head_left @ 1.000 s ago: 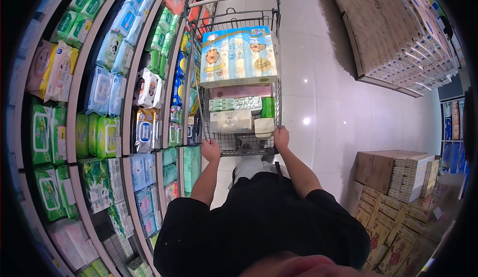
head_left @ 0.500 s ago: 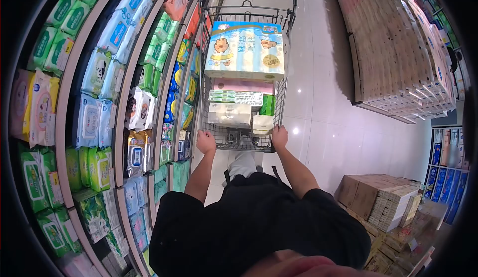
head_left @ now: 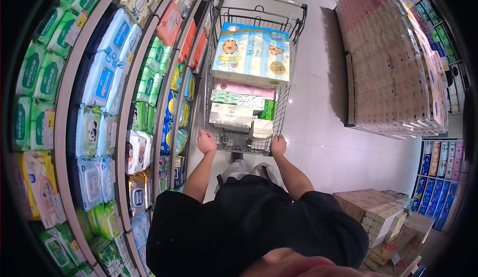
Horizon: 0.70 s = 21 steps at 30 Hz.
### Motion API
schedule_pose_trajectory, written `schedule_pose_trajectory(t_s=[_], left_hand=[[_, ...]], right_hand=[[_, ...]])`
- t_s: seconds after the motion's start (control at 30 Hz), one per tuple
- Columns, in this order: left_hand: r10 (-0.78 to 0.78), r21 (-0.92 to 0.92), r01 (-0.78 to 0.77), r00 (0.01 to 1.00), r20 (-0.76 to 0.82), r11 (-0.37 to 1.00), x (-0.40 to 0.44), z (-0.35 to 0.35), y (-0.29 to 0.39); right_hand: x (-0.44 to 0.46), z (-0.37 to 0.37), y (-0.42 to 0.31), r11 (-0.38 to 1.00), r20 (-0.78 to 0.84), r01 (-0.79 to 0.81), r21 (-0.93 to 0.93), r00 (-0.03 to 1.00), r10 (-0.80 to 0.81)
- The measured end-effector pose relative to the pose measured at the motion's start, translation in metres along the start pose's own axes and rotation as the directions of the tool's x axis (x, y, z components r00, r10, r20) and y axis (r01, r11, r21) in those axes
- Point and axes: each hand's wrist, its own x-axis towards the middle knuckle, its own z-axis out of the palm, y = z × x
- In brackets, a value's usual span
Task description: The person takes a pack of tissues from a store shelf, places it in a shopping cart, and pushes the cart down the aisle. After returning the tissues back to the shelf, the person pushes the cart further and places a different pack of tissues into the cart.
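A wire shopping cart [head_left: 284,109] stands in front of me. My left hand [head_left: 206,141] is closed round its near left corner, and my right hand [head_left: 279,145] grips the near right corner. In the cart's far part lies a large blue and cream package [head_left: 253,54] with cartoon animals. Nearer to me are a pink package [head_left: 244,88], green and white packs [head_left: 231,98], a bright green pack [head_left: 267,110], a white pack [head_left: 230,115] and a small cream pack [head_left: 261,128].
Shelves with wipes and tissue packs [head_left: 90,130] run close along the left side. A tall stack of wrapped rolls [head_left: 388,63] rises at the right. Cardboard boxes [head_left: 361,202] are piled at the lower right. Pale tiled floor [head_left: 318,152] lies between.
The shelf goods have slid down the view and the right-hand stack shows lower and larger as I move forward with the cart. Both hands keep hold of the cart.
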Motion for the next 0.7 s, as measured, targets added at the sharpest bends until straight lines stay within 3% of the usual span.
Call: schedule_pose_trajectory(t_s=[0.13,0.33,0.5,0.7], left_hand=[[-0.027,0.014,0.026,0.997,0.07,1.0,0.039,0.008,0.036],[-0.01,-0.047,0.011,1.0,0.02,0.999,0.09,0.041,0.077],[0.099,-0.127,-0.111,0.99,-0.095,0.986,0.127,0.063,0.116],[0.09,-0.076,-0.095,0.993,-0.076,0.993,0.173,0.078,0.175]], right_hand=[[0.039,0.001,-0.032,0.999,-0.046,0.031,-0.008,0.998,-0.031],[0.093,-0.004,-0.078,0.998,-0.066,0.04,-0.048,0.997,-0.043],[0.149,-0.003,-0.112,0.998,-0.067,0.034,-0.052,0.997,-0.037],[0.219,-0.01,-0.152,0.999,-0.019,0.034,-0.03,0.999,-0.034]])
